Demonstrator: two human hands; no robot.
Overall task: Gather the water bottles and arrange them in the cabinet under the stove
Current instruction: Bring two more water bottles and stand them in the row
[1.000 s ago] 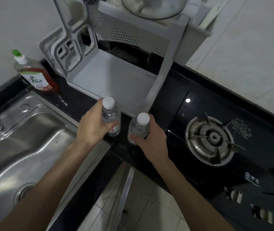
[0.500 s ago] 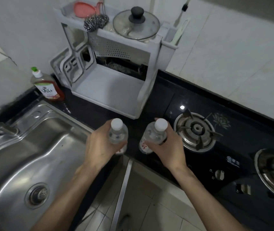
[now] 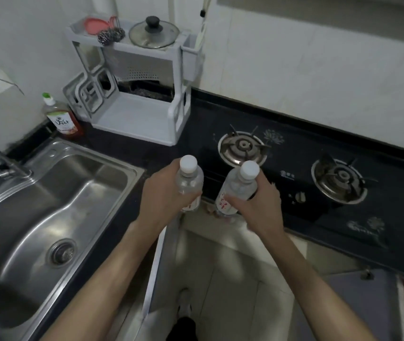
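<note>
My left hand (image 3: 162, 197) grips a clear water bottle (image 3: 189, 181) with a white cap, held upright over the counter's front edge. My right hand (image 3: 257, 205) grips a second clear water bottle (image 3: 236, 190) with a white cap and a red-printed label, tilted a little to the left. Both bottles hang just in front of the black glass stove (image 3: 319, 193). Below the counter edge a cabinet door's pale edge (image 3: 155, 264) stands out over the tiled floor; the cabinet's inside is hidden.
A steel sink (image 3: 48, 217) fills the left. A grey rack (image 3: 134, 94) with a pot lid (image 3: 153, 35) and scourer stands at the back. A dish soap bottle (image 3: 62, 119) stands beside it. The stove has two burners (image 3: 242, 148) (image 3: 341, 180).
Both hands have carried the bottles back from the rack toward me and to the counter's front edge. The view has pulled back and tilted, showing more stove and floor.
</note>
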